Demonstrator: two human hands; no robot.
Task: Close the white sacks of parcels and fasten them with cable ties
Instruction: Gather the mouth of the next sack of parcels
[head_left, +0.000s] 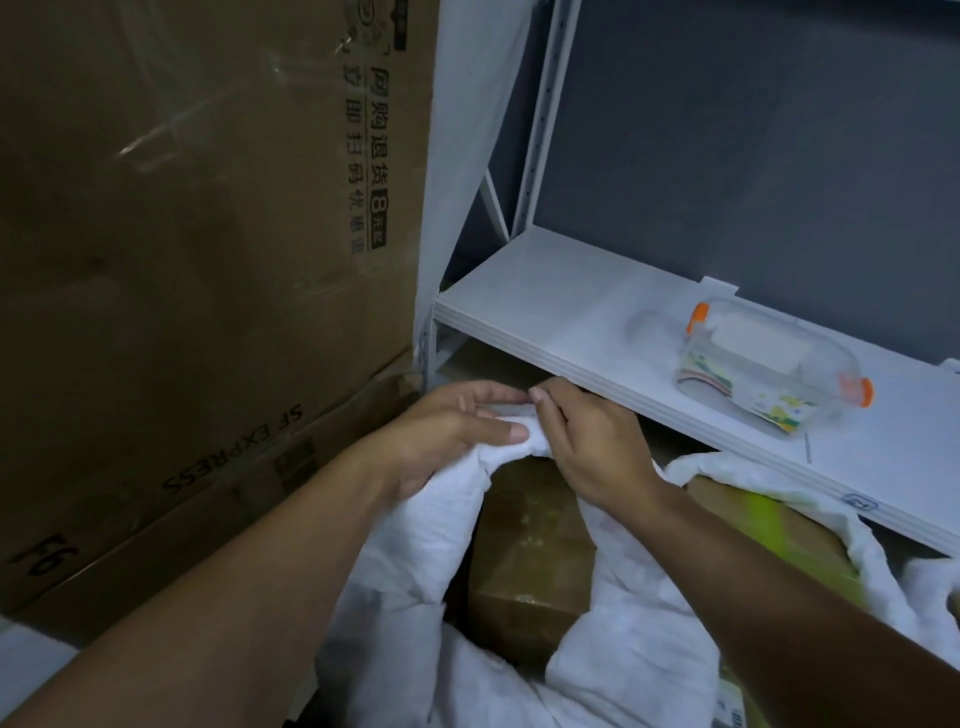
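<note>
The grip: left hand (457, 431) and right hand (592, 447) both pinch the bunched mouth of the white sack (415, 545), fingers curled round its crumpled cloth. Below them the sack gapes over a brown parcel (524, 545). It sits just under a grey shelf (545, 312), beside a large cardboard box (182, 260).

Dim, soft focus; tape glare on cardboard box (208, 260); wide-angle bending at edges.
</note>
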